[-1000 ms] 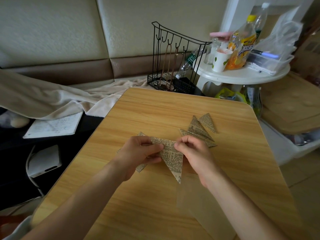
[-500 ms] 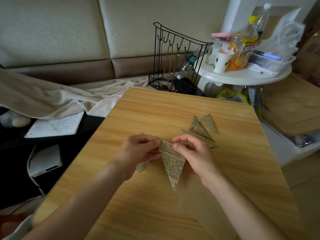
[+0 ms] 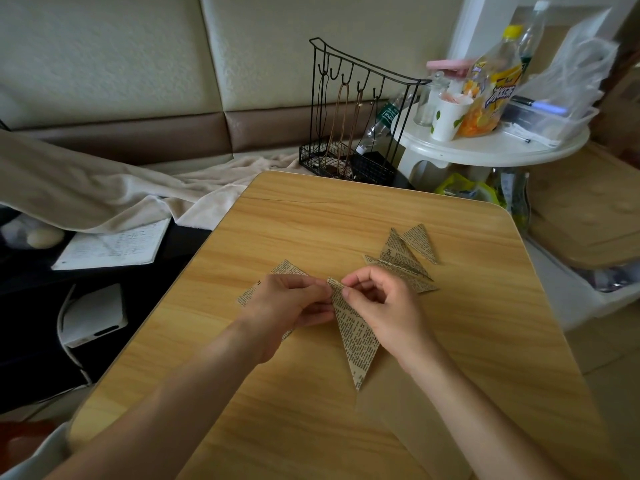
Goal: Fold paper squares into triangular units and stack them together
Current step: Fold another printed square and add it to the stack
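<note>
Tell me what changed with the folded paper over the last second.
The newsprint triangle narrowed as both hands folded it tighter, and its top edge swung from lying sideways to nearly upright. The left hand and right hand kept pinching its top corner. The finished triangles and flat paper on the table stayed put.

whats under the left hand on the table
Flat newsprint paper lies under the left hand, its corners poking out beyond the knuckles and at the left. The hand covers the rest, so how many sheets there are cannot be told.
</note>
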`<state>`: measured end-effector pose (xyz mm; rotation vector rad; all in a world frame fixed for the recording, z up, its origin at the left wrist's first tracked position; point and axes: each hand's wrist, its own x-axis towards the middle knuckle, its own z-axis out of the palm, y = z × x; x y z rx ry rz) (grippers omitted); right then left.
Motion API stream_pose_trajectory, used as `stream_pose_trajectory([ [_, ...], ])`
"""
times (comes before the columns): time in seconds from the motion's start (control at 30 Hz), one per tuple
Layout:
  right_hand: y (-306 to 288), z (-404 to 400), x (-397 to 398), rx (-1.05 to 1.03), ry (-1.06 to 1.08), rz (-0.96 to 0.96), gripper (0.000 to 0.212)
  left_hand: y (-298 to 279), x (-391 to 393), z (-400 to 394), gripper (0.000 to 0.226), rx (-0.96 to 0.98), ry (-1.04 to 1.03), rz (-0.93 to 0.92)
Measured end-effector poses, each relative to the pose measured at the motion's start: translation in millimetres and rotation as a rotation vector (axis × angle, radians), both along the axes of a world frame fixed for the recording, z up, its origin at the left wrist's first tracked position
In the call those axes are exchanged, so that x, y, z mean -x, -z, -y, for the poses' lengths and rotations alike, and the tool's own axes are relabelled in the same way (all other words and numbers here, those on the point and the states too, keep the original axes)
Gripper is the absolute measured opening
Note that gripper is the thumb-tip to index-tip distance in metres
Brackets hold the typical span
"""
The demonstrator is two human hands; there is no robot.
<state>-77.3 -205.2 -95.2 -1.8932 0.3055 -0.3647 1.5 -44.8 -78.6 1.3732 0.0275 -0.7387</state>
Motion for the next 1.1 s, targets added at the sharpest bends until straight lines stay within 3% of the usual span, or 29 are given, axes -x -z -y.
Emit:
stream_pose_trajectory([
  [0.2,2.5,-1.1,1.0,0.124,-0.020,0.092,0.017,-0.1,1.2,1.9,0.021,0.018,-0.013,-0.025],
  [0.43,-1.5,-2.0,3.6,0.421,-0.051,0.217,0.014,1.6,-1.2,0.2,0.008,0.029,-0.036,-0.029],
  [0.8,-2.4,-2.8,4.7,0.528,-0.054,0.259,0.012,0.7,-0.1,0.1,0.021,0.050,0.000,-0.006],
  [0.9,-2.0,-3.4,4.5,0.443,-0.067,0.248,0.011,1.8,-1.3,-0.1,0.012,0.011,-0.034,0.006],
  [1.1,-5.3,-0.4,1.8,-0.166,0.017,-0.105,0.024,2.5,-2.4,-0.3,0.007,-0.038,0.002,0.066],
])
